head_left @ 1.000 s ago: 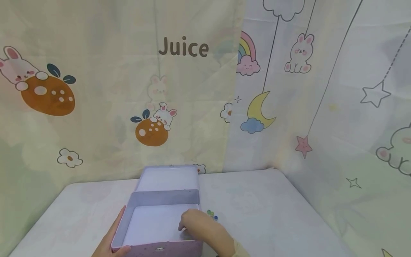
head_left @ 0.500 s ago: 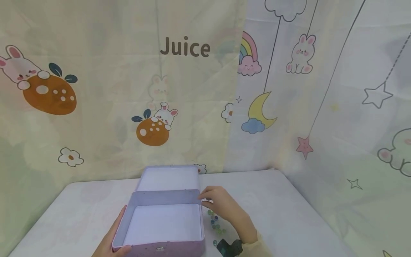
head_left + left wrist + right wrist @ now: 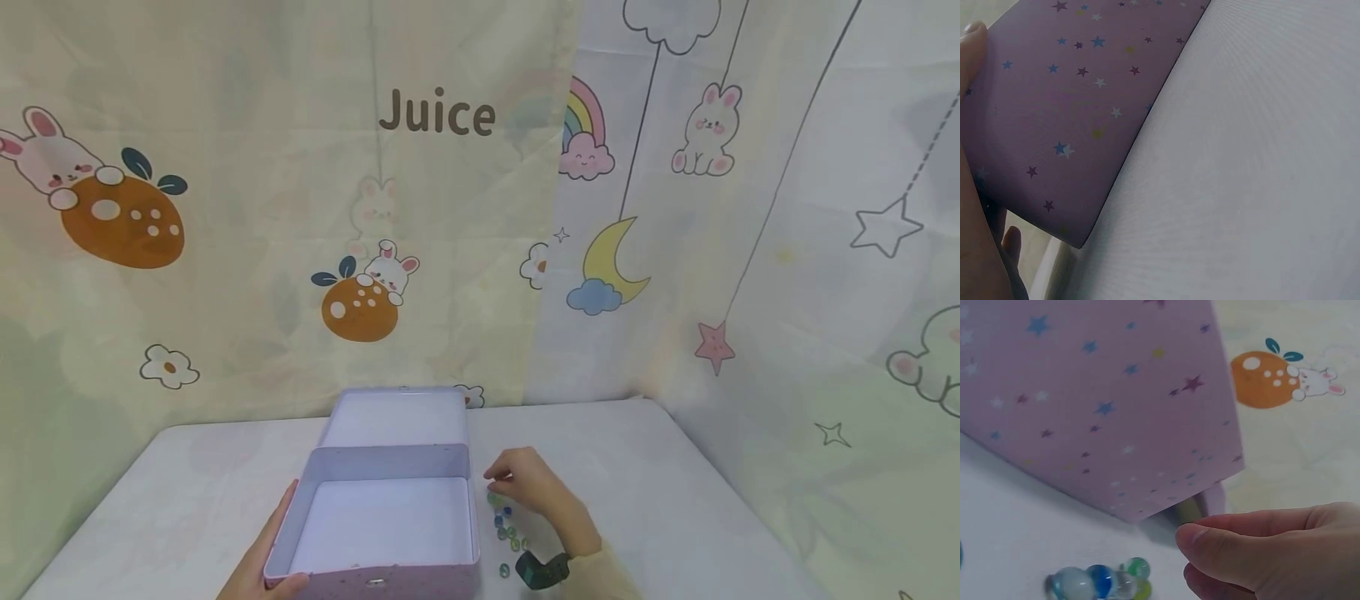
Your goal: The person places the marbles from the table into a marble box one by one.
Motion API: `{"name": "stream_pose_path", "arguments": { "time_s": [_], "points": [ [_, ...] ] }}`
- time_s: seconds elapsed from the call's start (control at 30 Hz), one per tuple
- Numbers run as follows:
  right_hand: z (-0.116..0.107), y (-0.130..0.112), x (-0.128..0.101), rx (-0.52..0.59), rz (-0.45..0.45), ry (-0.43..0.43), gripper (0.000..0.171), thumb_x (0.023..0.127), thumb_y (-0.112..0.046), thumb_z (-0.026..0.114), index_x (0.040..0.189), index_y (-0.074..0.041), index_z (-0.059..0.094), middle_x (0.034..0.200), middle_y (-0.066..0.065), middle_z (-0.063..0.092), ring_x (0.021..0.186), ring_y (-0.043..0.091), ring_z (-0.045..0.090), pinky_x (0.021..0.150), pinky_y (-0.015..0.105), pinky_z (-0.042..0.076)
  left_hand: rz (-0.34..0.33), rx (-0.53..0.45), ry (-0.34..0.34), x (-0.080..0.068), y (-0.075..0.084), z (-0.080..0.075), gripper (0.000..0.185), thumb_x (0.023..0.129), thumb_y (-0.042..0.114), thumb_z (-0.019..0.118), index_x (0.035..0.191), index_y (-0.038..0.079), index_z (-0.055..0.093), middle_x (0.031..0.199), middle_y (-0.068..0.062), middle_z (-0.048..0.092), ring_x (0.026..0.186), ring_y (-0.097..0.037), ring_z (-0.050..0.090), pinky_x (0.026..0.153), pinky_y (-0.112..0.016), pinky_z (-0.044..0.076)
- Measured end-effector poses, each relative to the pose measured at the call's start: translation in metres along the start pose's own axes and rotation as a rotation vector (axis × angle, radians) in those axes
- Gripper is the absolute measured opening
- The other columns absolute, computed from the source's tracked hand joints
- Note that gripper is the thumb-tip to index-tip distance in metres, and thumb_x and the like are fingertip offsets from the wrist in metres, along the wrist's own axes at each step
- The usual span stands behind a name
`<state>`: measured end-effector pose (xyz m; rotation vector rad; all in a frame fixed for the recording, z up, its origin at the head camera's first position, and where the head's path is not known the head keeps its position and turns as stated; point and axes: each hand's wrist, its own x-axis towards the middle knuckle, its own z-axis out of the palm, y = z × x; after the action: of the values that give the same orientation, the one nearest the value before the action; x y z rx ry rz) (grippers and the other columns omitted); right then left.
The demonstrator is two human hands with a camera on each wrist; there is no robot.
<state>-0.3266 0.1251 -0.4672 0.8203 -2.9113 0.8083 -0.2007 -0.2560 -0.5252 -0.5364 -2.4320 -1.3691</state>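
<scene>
A pink tin box with printed stars stands with its lid open. Its inner floor looks bare from above. My left hand grips the left front corner, thumb at the front rim; in the left wrist view the starry tin side shows beside that hand. My right hand, wearing a dark wrist device, hovers right of the box above several glass marbles. In the right wrist view its thumb and index fingertips come together; whether anything lies between them is hidden. Blue, green and clear marbles lie just below.
The white tabletop spreads around the box. Printed curtains with rabbits, oranges and stars hang at the back and sides. One marble lies apart, nearer the front.
My right hand has come out of the box, over its right wall, and moved to the right above the marbles. The left hand stays on the box corner.
</scene>
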Motion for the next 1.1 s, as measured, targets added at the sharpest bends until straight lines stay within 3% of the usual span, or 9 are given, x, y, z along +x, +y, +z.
{"name": "stream_pose_path", "arguments": {
  "time_s": [0.13,0.3,0.57,0.87,1.1],
  "points": [
    [0.007,0.003,0.001,0.011,0.008,-0.016,0.013,0.081,-0.011,0.072,0.093,-0.01,0.075,0.088,-0.001,0.072,0.08,0.008,0.066,0.072,0.022,0.054,-0.032,0.036,-0.005,0.001,0.003,-0.001,0.097,0.082,0.012,0.065,0.154,0.02,0.001,0.154,0.028,0.008,0.128,0.026,0.013,0.095,-0.002,0.023],
    [0.012,0.002,0.0,0.012,0.046,-0.033,0.012,0.08,-0.011,0.073,0.091,-0.01,0.074,0.086,0.0,0.072,0.077,0.009,0.065,0.07,0.023,0.054,-0.06,0.069,-0.007,0.001,0.005,-0.002,0.099,0.081,0.012,0.067,0.154,0.023,0.001,0.152,0.029,0.01,0.126,0.025,0.02,0.093,-0.014,0.037],
    [0.018,0.003,0.001,-0.042,0.057,-0.063,0.01,0.08,-0.012,0.073,0.09,-0.014,0.075,0.085,-0.004,0.072,0.078,0.007,0.065,0.073,0.024,0.054,-0.184,0.035,-0.043,0.002,0.01,-0.002,0.096,0.086,0.016,0.064,0.153,0.03,-0.003,0.146,0.038,0.006,0.119,0.028,0.021,0.088,-0.015,0.041],
    [0.02,0.001,0.005,-0.091,0.017,-0.074,0.007,0.08,-0.01,0.073,0.085,-0.013,0.076,0.081,-0.004,0.071,0.075,0.006,0.064,0.072,0.022,0.054,-0.208,0.069,-0.045,0.002,0.012,-0.003,0.096,0.086,0.019,0.064,0.153,0.031,-0.004,0.148,0.035,0.005,0.119,0.031,0.017,0.091,-0.02,0.042],
    [0.018,0.001,0.004,-0.095,-0.022,-0.052,0.007,0.079,-0.011,0.073,0.086,-0.012,0.076,0.082,-0.002,0.073,0.077,0.009,0.066,0.072,0.024,0.054,-0.161,0.086,-0.018,0.0,0.011,-0.003,0.098,0.084,0.016,0.066,0.154,0.026,-0.001,0.157,0.016,0.012,0.12,0.031,0.015,0.092,-0.016,0.038]
  ]
}}
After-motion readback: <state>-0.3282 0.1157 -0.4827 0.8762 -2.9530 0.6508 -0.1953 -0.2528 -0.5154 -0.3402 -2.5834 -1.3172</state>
